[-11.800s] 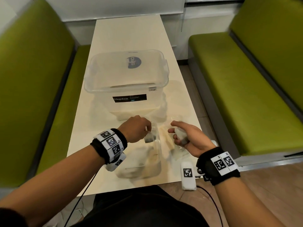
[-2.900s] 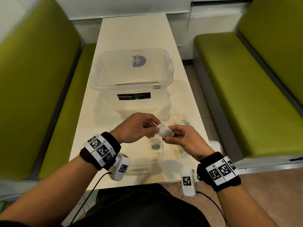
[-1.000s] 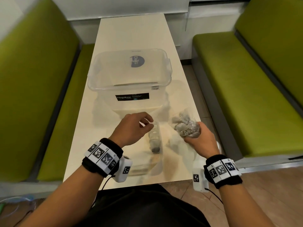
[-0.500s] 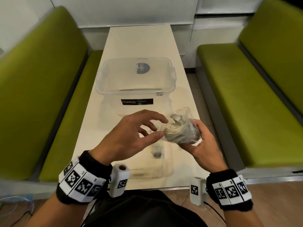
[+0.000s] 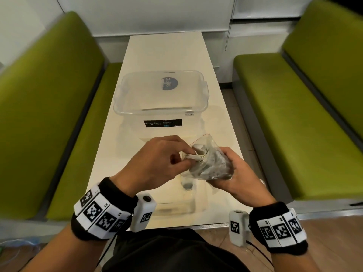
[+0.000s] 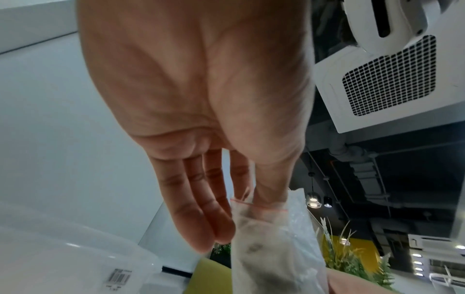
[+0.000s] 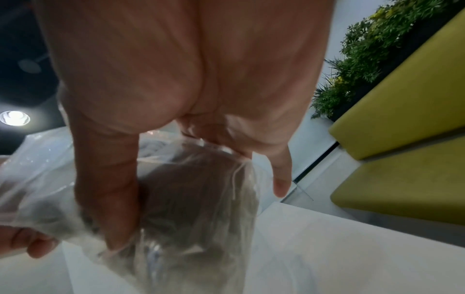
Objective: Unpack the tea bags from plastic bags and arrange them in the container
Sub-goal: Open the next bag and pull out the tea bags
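Observation:
A clear zip plastic bag [image 5: 213, 163] stuffed with several tea bags is held up over the near end of the table. My right hand [image 5: 227, 166] grips its lower body, thumb [image 7: 113, 199] pressed against the plastic [image 7: 196, 199]. My left hand [image 5: 185, 159] has its thumb and forefinger inside the bag's red-lined mouth [image 6: 259, 206], pinching a white tea bag [image 5: 197, 156]. Below the hands a small clear container [image 5: 188, 208] sits on the table with one dark tea bag [image 5: 187, 185] in it.
A large clear Megabox tub [image 5: 163, 112] with a lid on top stands mid-table behind my hands. The cream table [image 5: 167, 52] runs away between two green benches [image 5: 49, 107] [image 5: 294, 118]. The table's edge is near my lap.
My right hand picked the full plastic bag off the table and raised it. My left hand came across, and its fingers have gone into the bag's mouth and closed on a tea bag.

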`<state>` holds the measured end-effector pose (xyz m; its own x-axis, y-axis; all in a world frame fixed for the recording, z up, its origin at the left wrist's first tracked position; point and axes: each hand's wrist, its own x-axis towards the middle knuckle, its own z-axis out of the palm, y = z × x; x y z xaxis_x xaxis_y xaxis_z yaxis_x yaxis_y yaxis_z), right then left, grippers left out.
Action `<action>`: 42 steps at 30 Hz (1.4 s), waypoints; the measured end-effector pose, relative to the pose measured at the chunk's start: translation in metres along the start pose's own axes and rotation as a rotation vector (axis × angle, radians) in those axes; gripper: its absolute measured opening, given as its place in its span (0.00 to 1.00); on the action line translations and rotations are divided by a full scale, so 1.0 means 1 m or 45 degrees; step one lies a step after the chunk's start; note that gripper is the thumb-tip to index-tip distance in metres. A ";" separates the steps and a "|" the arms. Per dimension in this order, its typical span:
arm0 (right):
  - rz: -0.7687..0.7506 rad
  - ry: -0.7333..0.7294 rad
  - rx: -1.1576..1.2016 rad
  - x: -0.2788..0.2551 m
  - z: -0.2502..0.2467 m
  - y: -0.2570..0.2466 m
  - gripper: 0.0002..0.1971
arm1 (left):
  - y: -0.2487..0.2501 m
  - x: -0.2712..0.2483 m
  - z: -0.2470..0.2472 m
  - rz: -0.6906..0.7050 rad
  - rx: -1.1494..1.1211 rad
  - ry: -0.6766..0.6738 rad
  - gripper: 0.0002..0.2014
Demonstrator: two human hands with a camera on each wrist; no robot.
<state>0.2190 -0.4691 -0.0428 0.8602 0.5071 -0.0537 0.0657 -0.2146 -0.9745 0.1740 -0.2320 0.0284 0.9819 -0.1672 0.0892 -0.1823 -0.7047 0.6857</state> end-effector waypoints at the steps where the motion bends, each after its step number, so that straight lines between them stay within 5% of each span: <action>1: 0.016 -0.030 0.016 -0.001 0.001 0.000 0.34 | 0.000 0.000 0.001 -0.005 -0.006 0.002 0.09; 13: 0.139 -0.075 -0.206 0.005 0.013 -0.005 0.29 | -0.012 0.000 0.011 0.120 -0.080 0.155 0.02; 22: 0.277 -0.057 -0.393 0.015 -0.007 0.010 0.27 | -0.031 0.002 0.010 -0.206 -0.370 0.314 0.04; 32: 0.716 0.199 -0.603 0.041 -0.015 0.088 0.23 | -0.061 -0.019 0.004 -0.414 -0.328 0.127 0.03; 42: 0.807 0.233 -0.703 0.070 0.006 0.112 0.28 | -0.074 -0.031 0.003 -0.432 -0.367 0.019 0.03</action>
<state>0.2837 -0.4523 -0.1575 0.8828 0.0218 -0.4693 -0.2588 -0.8112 -0.5244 0.1573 -0.1771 -0.0270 0.9846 0.0516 -0.1668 0.1702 -0.4967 0.8511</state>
